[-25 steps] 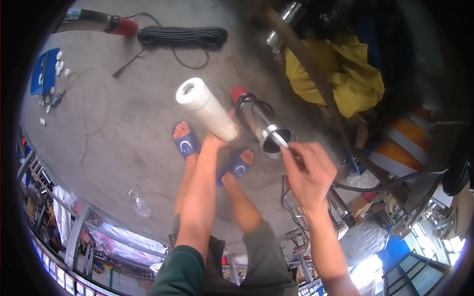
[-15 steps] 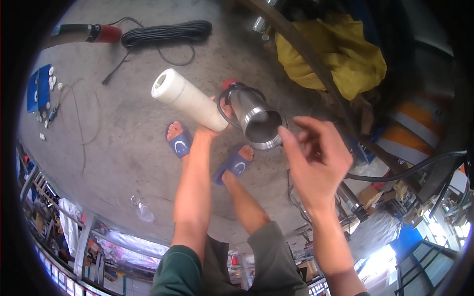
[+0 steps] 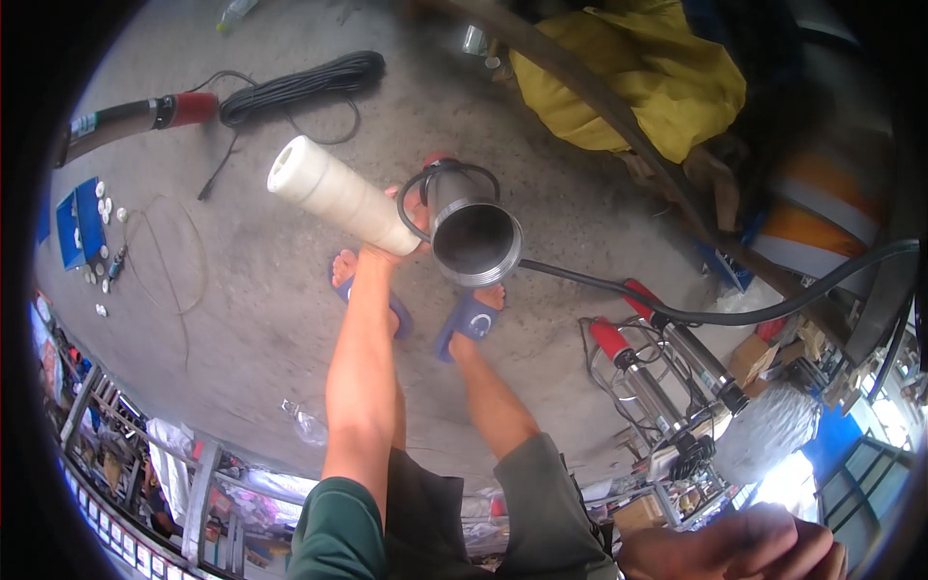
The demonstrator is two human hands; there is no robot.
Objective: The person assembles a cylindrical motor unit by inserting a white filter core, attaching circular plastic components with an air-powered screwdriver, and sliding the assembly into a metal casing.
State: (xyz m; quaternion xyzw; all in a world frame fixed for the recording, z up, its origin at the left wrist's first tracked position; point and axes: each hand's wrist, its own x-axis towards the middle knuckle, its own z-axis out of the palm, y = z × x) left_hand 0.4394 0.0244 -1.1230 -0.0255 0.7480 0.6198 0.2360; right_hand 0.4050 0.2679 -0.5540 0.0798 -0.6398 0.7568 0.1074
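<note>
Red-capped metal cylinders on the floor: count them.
3: one red-capped cylinder lies top left beside the cable coil; two lie side by side at right. Others may be hidden.

Shiny metal tube [image 3: 472,237], matt white roll [image 3: 338,194], rough concrete floor [image 3: 242,309].

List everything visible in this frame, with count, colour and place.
white pipe: 1, white, held in the left hand, pointing up-left
metal tube: 1, silver, open threaded mouth toward camera, beside the left hand
black cable: 1, black, looping at the tube and running right
cable coil: 1, black, on the floor, top
yellow tarp: 1, yellow, top right
red-capped cylinders: 2, silver with red ends, right
blue tray: 1, blue, far left
slippers: 2, blue, on the feet
left hand: 1, gripping the white pipe
right hand: 1, bottom right, holding nothing visible
</note>
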